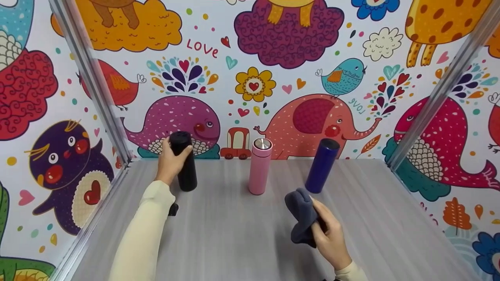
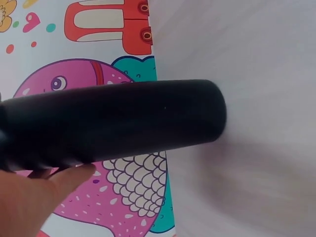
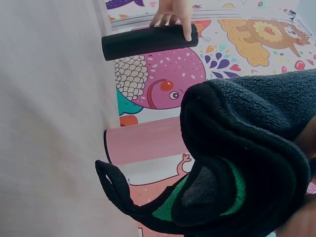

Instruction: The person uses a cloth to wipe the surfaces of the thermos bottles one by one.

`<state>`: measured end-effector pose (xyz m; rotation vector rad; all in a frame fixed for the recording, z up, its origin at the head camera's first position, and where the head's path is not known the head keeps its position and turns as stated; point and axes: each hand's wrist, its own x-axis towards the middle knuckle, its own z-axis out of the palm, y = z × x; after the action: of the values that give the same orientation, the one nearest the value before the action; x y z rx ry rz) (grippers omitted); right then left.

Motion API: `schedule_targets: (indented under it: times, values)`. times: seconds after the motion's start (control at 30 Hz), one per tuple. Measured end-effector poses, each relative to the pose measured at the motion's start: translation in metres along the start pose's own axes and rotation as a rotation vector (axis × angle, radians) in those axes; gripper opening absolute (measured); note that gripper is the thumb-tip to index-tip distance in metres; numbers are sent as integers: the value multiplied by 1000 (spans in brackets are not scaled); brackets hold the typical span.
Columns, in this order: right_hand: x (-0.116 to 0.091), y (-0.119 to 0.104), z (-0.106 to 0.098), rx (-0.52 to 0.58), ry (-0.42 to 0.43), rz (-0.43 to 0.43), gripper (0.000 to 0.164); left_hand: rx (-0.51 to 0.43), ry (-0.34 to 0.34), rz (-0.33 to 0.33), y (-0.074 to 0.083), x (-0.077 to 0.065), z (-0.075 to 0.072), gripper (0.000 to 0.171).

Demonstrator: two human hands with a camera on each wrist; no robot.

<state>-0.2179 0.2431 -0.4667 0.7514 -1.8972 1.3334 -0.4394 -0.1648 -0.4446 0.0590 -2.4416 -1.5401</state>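
My left hand (image 1: 170, 164) grips a black bottle (image 1: 187, 171) near its top, thumb on one side, at the back left. The bottle stands nearly upright; I cannot tell whether its base touches the table. In the left wrist view the dark bottle (image 2: 148, 116) stretches across, with the thumb beside it. My right hand (image 1: 332, 238) holds a folded dark blue-grey cloth (image 1: 300, 214) above the front right of the table. Up close the cloth (image 3: 266, 108) looks like terry towelling, with a black edge and green inside the folds.
A pink bottle (image 1: 260, 171) with a silver lid stands mid-table, and a blue bottle (image 1: 322, 166) stands right of it. A small black object (image 1: 173, 209) lies beside the left forearm. Patterned walls and metal posts (image 1: 93, 78) bound the grey table (image 1: 230, 238).
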Motion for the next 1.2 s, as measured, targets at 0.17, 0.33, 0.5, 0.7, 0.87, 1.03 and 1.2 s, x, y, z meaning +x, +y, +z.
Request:
schedule_targets:
  times: [0.17, 0.33, 0.5, 0.7, 0.87, 1.03, 1.2]
  values:
    - [-2, 0, 1, -6, 4, 12, 57, -2, 1, -16, 0, -4, 0, 93]
    - [-1, 0, 1, 10, 0, 10, 57, -12, 39, 29, 1, -12, -5, 99]
    - [-1, 0, -3, 1, 12, 9, 56, -2, 96, 110, 5, -41, -11, 99]
    - [-1, -1, -8, 1, 12, -2, 58, -59, 63, 224, 10, -106, -7, 94]
    - [-3, -1, -8, 13, 13, 0, 58, -89, 5, 259, 18, -163, -3, 85]
    - [-5, 0, -8, 20, 23, 8, 57, -76, -17, 247, 26, -188, 2, 83]
    - [-5, 2, -9, -2, 27, 9, 57, -76, -29, 273, 34, -184, 15, 86]
